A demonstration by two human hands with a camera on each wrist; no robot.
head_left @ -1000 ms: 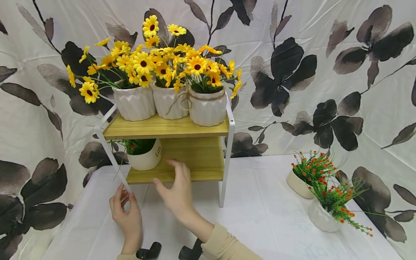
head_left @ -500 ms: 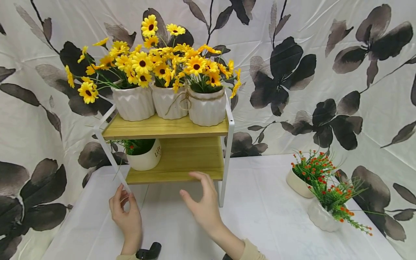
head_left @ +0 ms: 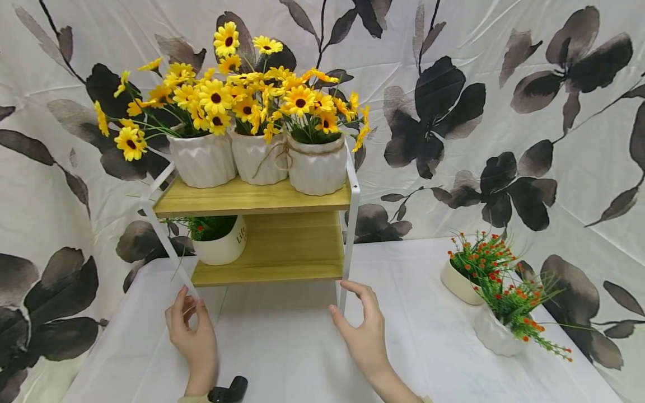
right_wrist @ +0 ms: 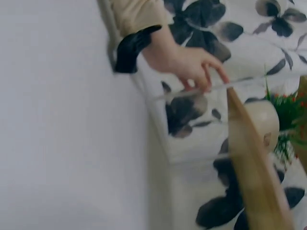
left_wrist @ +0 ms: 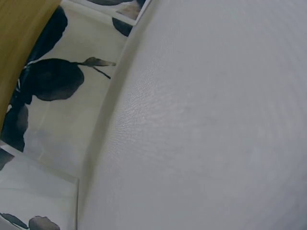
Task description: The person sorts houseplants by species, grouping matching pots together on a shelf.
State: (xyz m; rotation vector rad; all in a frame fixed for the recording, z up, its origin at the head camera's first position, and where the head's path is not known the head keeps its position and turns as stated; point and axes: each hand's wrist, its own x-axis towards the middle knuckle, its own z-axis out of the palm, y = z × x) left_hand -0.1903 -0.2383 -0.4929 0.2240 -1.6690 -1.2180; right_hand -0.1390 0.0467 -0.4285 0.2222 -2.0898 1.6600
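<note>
A two-tier shelf rack [head_left: 252, 202] with wooden boards and a white frame stands before me. My left hand [head_left: 194, 344] pinches the lower part of its front left leg, a grip also visible in the right wrist view. My right hand [head_left: 365, 333] is beside the front right leg [head_left: 351, 240], thumb and index finger spread apart and nothing held. Three white pots of yellow flowers [head_left: 317, 170] line the top board. On the lower board, at the left, sits a cream pot [head_left: 220, 246] with lettering and a green plant. Neither hand shows in the left wrist view.
Two pots with orange-red flowers, one cream [head_left: 461, 284] and one white [head_left: 496, 333], stand on the white-covered table [head_left: 418, 347] at the right. Behind everything hangs a white cloth [head_left: 468, 33] with dark flower prints.
My right hand has moved right, from in front of the lower board to beside the front right leg. The left hand keeps its hold; the view has shifted slightly.
</note>
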